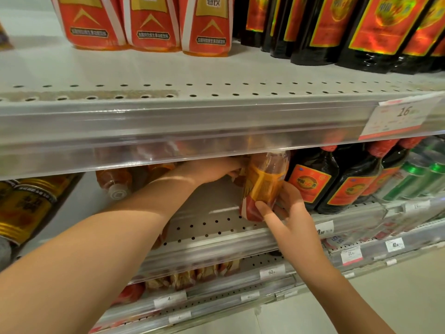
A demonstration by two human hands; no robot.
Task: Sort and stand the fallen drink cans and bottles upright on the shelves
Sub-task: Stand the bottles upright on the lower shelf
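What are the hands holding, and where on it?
The right hand grips the orange-labelled bottle near its bottom, thumb in front. The left hand is at its upper side; whether it grips cannot be told.

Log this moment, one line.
right hand: grips amber bottle low | left hand: at its upper side | bottle: slightly tilted | pending: fallen bottle

Warm bright light; glare on shelf strip (216,131); bottle (265,186) blurred; edges bent.
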